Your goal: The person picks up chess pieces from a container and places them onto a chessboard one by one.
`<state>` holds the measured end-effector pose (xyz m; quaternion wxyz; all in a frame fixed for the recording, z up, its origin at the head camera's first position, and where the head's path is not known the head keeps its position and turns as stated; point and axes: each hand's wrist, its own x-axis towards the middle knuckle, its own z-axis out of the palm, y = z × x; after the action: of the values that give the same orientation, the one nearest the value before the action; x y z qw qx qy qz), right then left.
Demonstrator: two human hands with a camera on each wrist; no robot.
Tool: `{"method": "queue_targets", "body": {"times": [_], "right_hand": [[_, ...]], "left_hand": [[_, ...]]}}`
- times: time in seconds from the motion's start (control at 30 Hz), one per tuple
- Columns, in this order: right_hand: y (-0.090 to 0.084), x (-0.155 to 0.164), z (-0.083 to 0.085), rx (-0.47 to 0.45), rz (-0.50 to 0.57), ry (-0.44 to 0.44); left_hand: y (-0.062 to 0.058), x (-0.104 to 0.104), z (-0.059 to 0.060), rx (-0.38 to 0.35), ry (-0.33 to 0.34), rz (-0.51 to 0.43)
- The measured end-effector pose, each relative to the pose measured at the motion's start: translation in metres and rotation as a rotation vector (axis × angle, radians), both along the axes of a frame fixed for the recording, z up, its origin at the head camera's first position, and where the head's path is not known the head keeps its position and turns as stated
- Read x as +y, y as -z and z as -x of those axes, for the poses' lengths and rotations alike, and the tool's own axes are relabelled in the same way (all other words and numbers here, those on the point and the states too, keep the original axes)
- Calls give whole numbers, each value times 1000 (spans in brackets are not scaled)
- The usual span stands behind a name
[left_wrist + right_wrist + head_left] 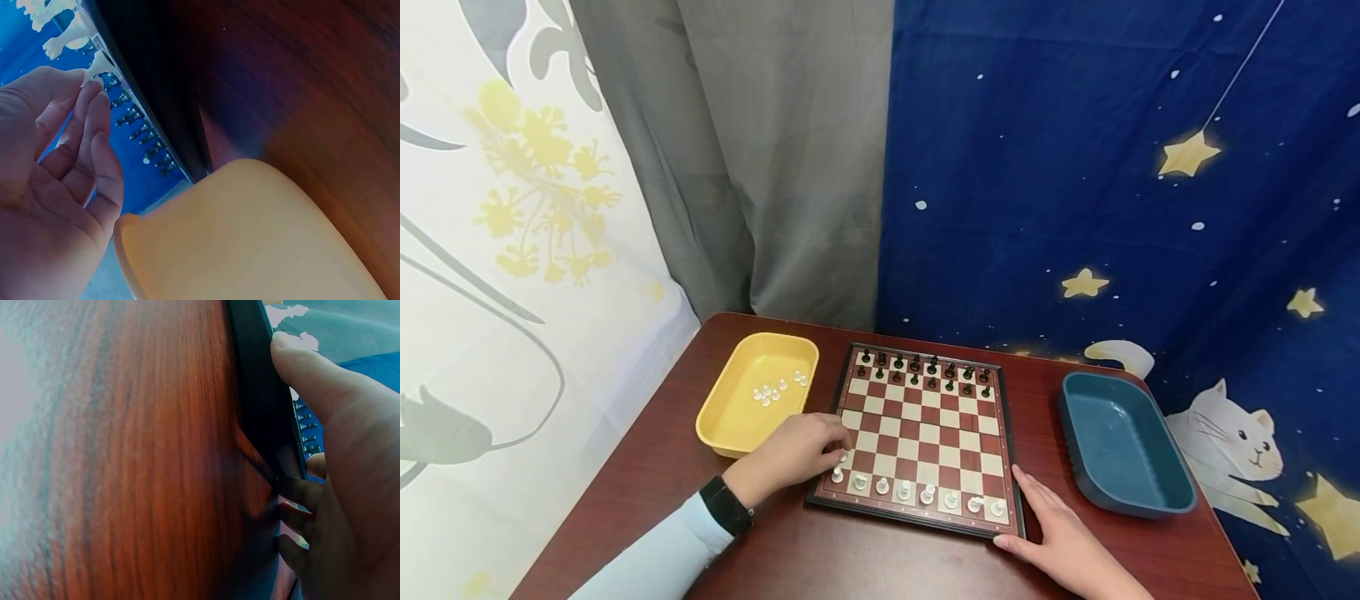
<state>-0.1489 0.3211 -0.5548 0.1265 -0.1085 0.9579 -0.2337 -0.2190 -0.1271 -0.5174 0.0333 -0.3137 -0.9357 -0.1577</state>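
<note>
1. Left hand (797, 450) at the near left corner of the chessboard (925, 433), fingers curled, pinching a white pawn (99, 64) between thumb and fingertips.
2. In the left wrist view, pinched pawn just above the board's edge, other white pieces (62, 34) ranked beyond it, black pieces (134, 115) in a row farther along.
3. Right hand (1060, 542) flat on the table (820, 558) against the chessboard's near right corner, fingers straight and relaxed, holding nothing.
4. In the right wrist view, thumb (300, 369) pressed on the board's dark rim, other fingers (294, 512) tucked against its side.
5. White pieces (925, 493) standing along the near row of the board; black pieces (925, 373) filling the two far rows.
6. Yellow tray (730, 425) just left of the board, close beside the left hand, several small white pieces (775, 390) lying inside.
7. Blue tray (1150, 500) to the right of the board, apart from it.
8. Light blue sleeve (655, 558) and a dark wristband (726, 504) on the left arm.
9. Curtains behind the table: floral white, grey, and dark blue with stars and a cat (1232, 433).
</note>
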Motion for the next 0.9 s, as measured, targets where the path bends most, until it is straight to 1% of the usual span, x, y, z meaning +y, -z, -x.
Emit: {"method": "queue_targets", "body": {"times": [0.33, 0.63, 0.77, 0.9], "right_hand": [[1, 1, 0, 8, 0, -5], [3, 2, 1, 36, -6, -13], [3, 1, 0, 32, -3, -13], [2, 2, 0, 38, 0, -16]], "left_hand": [[2, 0, -1, 9, 1, 12], [0, 0, -1, -9, -15, 11], [-1, -2, 1, -18, -19, -4], [-4, -6, 0, -25, -38, -27]]}}
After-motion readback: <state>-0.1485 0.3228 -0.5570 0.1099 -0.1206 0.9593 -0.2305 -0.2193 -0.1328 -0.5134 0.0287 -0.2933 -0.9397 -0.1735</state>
